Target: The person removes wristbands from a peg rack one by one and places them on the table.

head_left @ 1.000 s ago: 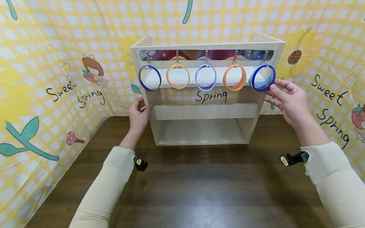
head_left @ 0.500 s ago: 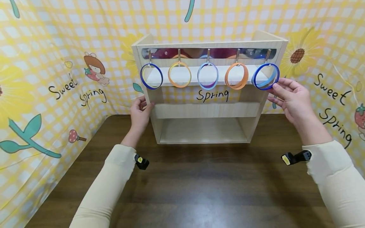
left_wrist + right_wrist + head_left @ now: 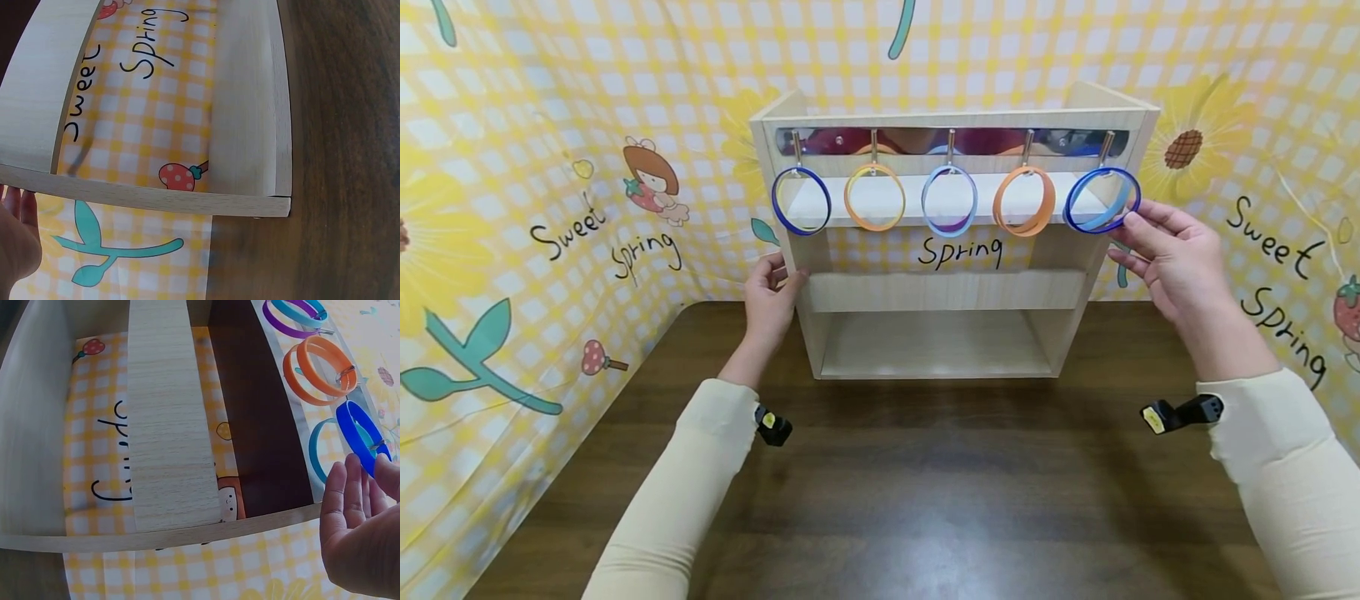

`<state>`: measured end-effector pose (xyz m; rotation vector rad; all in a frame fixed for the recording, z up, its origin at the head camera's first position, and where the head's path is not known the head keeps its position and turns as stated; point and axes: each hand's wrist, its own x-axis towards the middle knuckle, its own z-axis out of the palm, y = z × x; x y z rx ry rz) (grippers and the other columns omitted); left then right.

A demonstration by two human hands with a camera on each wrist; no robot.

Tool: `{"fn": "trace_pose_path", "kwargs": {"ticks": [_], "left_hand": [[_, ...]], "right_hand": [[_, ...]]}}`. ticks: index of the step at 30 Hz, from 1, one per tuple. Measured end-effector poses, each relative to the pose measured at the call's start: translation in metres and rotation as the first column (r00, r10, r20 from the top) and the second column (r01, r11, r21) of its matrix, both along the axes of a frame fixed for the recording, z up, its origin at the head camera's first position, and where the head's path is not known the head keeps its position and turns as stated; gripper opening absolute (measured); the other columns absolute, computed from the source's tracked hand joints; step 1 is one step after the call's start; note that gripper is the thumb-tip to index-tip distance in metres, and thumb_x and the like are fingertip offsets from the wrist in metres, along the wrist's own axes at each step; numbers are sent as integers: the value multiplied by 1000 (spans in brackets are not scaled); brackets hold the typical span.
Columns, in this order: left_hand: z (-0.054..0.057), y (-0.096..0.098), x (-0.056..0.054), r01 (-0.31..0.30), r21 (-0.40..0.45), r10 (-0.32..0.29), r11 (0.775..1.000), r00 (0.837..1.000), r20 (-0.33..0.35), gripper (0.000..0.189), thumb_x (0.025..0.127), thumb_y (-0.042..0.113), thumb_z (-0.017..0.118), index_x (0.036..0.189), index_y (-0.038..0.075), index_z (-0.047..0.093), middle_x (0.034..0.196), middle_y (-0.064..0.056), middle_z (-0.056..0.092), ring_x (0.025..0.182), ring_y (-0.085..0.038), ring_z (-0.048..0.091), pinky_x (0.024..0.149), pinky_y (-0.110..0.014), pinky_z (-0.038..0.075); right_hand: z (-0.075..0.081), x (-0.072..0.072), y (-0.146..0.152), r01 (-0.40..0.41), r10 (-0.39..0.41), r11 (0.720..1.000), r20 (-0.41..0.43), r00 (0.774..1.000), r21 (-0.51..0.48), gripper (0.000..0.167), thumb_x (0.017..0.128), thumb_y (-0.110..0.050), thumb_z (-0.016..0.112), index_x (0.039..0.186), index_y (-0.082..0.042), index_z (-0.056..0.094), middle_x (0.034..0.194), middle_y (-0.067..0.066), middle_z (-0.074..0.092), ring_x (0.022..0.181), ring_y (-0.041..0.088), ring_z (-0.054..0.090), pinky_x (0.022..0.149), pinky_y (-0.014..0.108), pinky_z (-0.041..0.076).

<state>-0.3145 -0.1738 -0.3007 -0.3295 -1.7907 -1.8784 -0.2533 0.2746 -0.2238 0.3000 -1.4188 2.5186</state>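
Note:
A pale wooden shelf unit [image 3: 943,293] stands on the table, with a shiny metal hook strip [image 3: 925,142] across its upper front. My left hand [image 3: 766,302] grips its left side panel, thumb at the front edge; some fingers are hidden behind the panel. On the rightmost hook hang a dark blue wristband [image 3: 347,433] and a light blue wristband [image 3: 316,454]. My right hand [image 3: 1176,254] pinches the dark blue one at its lower right, between thumb and fingers. This band tilts outward from the light blue one behind it.
Other hooks carry a blue band [image 3: 775,212], a yellow-orange band [image 3: 904,200], a light blue band [image 3: 975,200] and orange bands [image 3: 1047,204]. A yellow checked cloth [image 3: 587,83] hangs behind and beside the shelf. The brown table [image 3: 880,483] extends in front.
My right hand has shifted slightly right, and the dark blue wristband has swung right and tilted with it. My left hand keeps its place on the shelf. The head view has shifted a little.

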Motion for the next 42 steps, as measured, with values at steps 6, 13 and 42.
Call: {"fn": "trace_pose_path", "kwargs": {"ticks": [6,13,42], "left_hand": [[0,-1,-1,2,-19,-2,1000,1000,-1,38,87,-4,64,120,-17,52,109,-20,61,95,-15,61,79,-21,50],[0,-2,-1,9,-26,-9,1000,1000,-9,38,87,-5,63,121,-18,51,118,-31,56,96,-15,61,78,-21,50],[0,-5,0,26,-27,-26,999,999,-22,37,86,-5,64,119,-17,52,110,-20,60,93,-12,61,77,-22,50]], "right_hand": [[5,3,1,7,-6,999,24,1000,-33,19,87,3,67,106,2,66,94,13,71,81,21,70,67,32,57],[11,9,-1,5,-4,999,25,1000,-48,17,88,2,66,104,0,66,93,13,72,80,21,71,66,32,57],[-39,39,-79,-261,263,952,12,965,159,14,95,0,58,100,-5,70,91,7,71,82,17,70,74,31,56]]}}
